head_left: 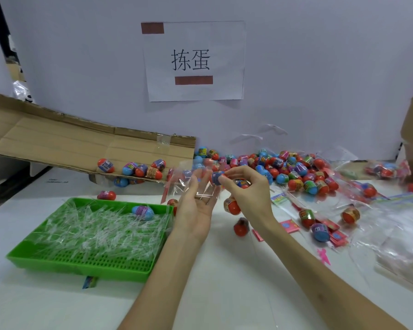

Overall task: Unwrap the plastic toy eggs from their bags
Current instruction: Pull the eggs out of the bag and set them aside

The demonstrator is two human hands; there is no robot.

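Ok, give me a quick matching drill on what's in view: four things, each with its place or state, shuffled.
1 green tray
2 paper sign
3 clear bag
4 cardboard flap

A taped to the wall
B held by the left hand
C slanting at left, eggs on it
D full of clear plastic scraps

Pairs: 1-D, 2-A, 3-B, 4-C

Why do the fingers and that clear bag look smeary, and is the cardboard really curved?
In the head view, the left hand and clear bag are motion-blurred; the wide-angle lens likely bows the edge of the cardboard flap; light is soft, shadows faint; clear scraps in the green tray glint.
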